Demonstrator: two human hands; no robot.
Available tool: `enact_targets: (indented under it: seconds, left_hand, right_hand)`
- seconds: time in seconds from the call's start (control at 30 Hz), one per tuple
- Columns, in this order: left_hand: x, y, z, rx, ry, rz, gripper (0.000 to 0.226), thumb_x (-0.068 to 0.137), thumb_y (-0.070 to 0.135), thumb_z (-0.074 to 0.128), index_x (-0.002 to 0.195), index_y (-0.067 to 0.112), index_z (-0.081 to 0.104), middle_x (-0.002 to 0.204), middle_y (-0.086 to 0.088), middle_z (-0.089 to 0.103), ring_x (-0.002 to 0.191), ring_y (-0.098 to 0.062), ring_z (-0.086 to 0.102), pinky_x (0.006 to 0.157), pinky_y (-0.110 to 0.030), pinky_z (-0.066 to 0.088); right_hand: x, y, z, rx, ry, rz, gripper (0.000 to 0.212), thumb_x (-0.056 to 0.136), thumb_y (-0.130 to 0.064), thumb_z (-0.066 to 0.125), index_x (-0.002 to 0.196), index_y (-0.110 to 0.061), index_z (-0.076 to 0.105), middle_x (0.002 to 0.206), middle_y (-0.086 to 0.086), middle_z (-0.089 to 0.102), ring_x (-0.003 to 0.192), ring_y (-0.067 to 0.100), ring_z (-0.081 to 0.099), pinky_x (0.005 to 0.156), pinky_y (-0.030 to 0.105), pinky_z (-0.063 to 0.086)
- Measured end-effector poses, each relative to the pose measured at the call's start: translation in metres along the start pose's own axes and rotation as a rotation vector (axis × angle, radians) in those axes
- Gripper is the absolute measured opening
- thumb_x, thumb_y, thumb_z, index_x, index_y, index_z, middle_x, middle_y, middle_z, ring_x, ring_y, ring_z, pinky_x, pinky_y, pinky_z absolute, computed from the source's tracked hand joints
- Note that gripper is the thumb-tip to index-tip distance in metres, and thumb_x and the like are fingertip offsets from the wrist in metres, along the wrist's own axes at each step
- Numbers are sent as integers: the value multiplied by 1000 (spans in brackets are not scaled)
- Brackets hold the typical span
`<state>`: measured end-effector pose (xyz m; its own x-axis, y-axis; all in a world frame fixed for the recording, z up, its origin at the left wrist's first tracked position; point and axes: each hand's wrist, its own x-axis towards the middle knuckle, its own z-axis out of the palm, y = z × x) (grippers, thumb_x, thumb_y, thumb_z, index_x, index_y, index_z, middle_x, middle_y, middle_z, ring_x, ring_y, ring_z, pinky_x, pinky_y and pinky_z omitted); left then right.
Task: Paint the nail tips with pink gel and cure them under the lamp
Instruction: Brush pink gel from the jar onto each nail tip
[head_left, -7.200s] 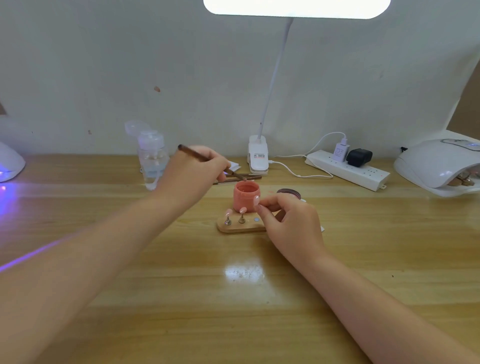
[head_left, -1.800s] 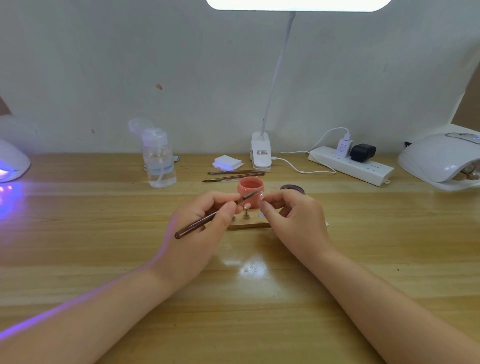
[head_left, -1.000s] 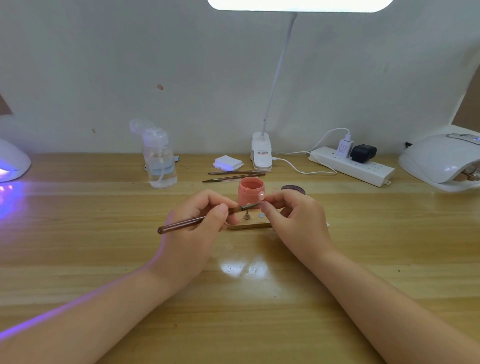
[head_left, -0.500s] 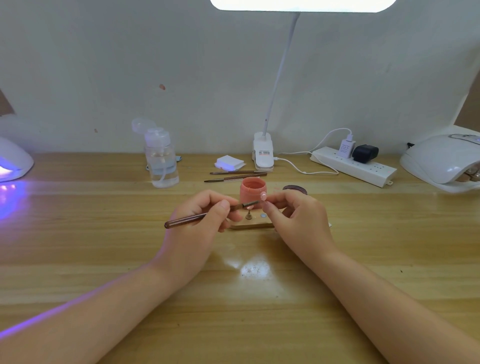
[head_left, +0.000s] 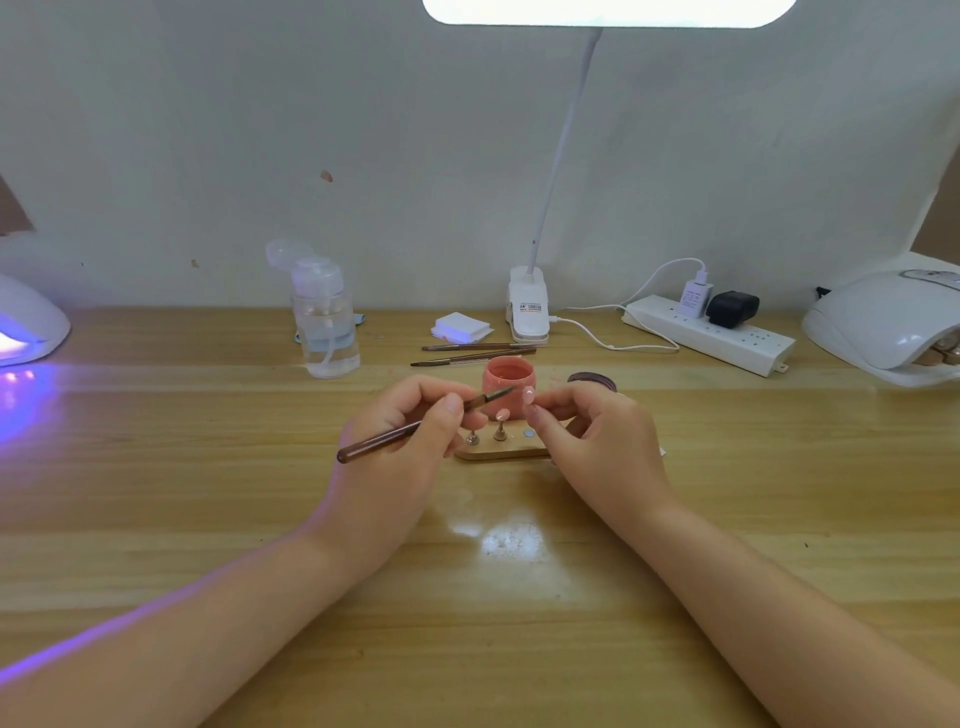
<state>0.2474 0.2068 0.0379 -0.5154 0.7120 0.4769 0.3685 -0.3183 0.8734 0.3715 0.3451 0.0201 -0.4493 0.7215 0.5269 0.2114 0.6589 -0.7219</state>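
At the centre of the frame a thin brown brush is pinched by the left hand, its fingers curled round the shaft; the bristle end is pointed right, towards a pink nail tip and just short of it. That nail tip is pinched between the fingers of the right hand, held above the wooden stand — on the stand a second pink nail tip is seen on a small metal post, beside a bare post. The open pot of pink gel is set on the counter just behind the hands; its dark lid is laid to the right of it. Two spare brushes are laid behind the pot; a clear pump bottle is stood at centre left. A white curing lamp is placed at the right edge — another, glowing violet, at the left edge.
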Motion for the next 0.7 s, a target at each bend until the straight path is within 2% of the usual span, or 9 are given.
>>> enact_targets:
  seconds: [0.17, 0.23, 0.3, 0.4, 0.47, 0.53, 0.63, 0.7]
  left_hand:
    - [0, 4, -1, -31, -19, -7, 19, 81, 10, 51, 78, 12, 69, 68, -4, 72, 65, -3, 65, 62, -12, 48]
    - [5, 7, -2, -13, 28, -15, 17, 87, 8, 54, 79, 13, 69, 66, 1, 71, 62, 1, 63, 59, -11, 47]
    - [19, 9, -3, 60, 91, -49, 21, 91, 5, 57, 79, 18, 69, 65, 6, 71, 58, 3, 59, 58, -12, 47]
    - [43, 12, -5, 168, 127, -89, 20, 87, 14, 59, 73, 25, 70, 61, 13, 67, 54, 7, 55, 54, -9, 44]
    - [59, 14, -5, 268, 124, -90, 17, 84, 20, 60, 71, 23, 71, 59, 13, 64, 52, 5, 52, 48, -7, 37]
    - [75, 14, -1, 393, 93, -100, 15, 81, 23, 61, 70, 20, 71, 60, 10, 65, 51, 2, 49, 44, -10, 35]
    - [101, 15, 9, 576, -34, -143, 17, 79, 21, 60, 72, 9, 69, 62, -3, 63, 53, -6, 47, 50, -20, 37]
    - [115, 17, 16, 597, -133, -176, 21, 79, 19, 59, 77, -1, 66, 66, -7, 58, 57, -11, 45, 54, -23, 37]
  right_hand:
    - [0, 0, 0, 3, 4, -2, 2, 85, -20, 73, 83, -21, 74, 75, -10, 70, 57, 16, 59, 65, 42, 53]
    - [0, 0, 0, 6, 3, 3, 3, 84, -20, 73, 82, -22, 73, 74, -11, 70, 57, 16, 59, 65, 42, 53]
    - [0, 0, 1, 6, 5, 0, 3, 84, -20, 73, 82, -22, 73, 74, -10, 70, 56, 16, 58, 65, 41, 53]
    - [0, 0, 2, -3, 11, -15, 3, 84, -20, 73, 81, -21, 74, 73, -9, 70, 53, 13, 55, 64, 40, 52]
    - [0, 0, 1, -8, 12, -18, 5, 84, -19, 74, 80, -22, 73, 71, -9, 70, 52, 10, 53, 63, 40, 52]
    - [0, 0, 1, -10, 11, -21, 7, 83, -18, 74, 79, -23, 73, 69, -10, 68, 52, 10, 53, 62, 38, 51]
    - [0, 1, 2, -9, 16, -23, 10, 82, -19, 75, 77, -26, 72, 67, -13, 67, 50, 8, 50, 58, 32, 48]
    - [0, 2, 2, -12, 16, -20, 10, 82, -19, 75, 77, -26, 72, 66, -12, 67, 50, 8, 49, 58, 31, 47]
